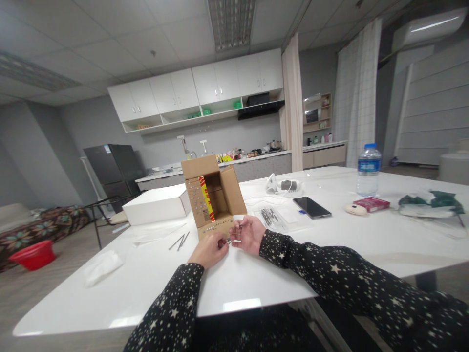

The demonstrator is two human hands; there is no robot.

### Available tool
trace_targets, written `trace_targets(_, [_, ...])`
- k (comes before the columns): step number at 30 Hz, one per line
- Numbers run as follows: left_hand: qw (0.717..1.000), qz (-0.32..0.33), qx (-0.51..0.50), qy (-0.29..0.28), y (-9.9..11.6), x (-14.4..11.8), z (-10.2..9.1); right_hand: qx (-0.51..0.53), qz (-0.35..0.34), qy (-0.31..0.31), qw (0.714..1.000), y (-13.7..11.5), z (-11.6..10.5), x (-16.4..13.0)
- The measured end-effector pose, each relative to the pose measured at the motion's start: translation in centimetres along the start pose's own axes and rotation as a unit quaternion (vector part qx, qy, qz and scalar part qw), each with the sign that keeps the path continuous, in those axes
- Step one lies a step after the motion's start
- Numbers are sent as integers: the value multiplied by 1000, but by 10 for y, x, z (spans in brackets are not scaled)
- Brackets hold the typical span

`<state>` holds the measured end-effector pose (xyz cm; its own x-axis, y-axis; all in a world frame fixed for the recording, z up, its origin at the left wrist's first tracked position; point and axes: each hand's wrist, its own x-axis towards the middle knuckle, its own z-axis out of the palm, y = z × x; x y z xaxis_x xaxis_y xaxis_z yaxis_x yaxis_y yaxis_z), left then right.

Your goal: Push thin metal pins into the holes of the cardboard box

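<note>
Head view: a white room with wall cabinets and a kitchen counter at the back.
Table (256,278): a large white top that carries everything below.
White box (156,204): closed and flat, lying left of the cardboard box and just beside it.
Cardboard box (212,195): brown, standing open toward the person, flaps spread, rows of small metal pieces pushed through its left and front flaps; it stands just behind both hands.
Water bottle (368,169): upright, far right, well apart from the hands.
Phone (311,207): dark, lying flat to the right of the cardboard box.
Left hand (208,250): in a starred black sleeve, fingers curled and pinched on the small metal piece.
Right hand (249,233): same sleeve, fingertips meeting the left hand's, gripping the other end of that piece.
Small metal piece (231,240): thin and silvery, held between the two hands just above the table, right in front of the cardboard box's front flap; too small to tell its exact kind.
</note>
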<state>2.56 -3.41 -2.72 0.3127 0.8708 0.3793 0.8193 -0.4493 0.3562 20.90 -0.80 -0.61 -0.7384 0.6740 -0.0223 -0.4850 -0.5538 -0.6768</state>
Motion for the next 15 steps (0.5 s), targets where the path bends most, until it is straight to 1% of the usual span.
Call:
trace_targets(2, [1000,-2,27,-9,1,0,0,2,-2,-1,1000,0,0,0])
trace_targets(7, [999,-1,46,-13,-1,1,2,10,-3,5,1000,0,-1,1])
trace_targets(15, [998,25,63,3,-8,1,7,4,-2,6,1000,1,-3,2])
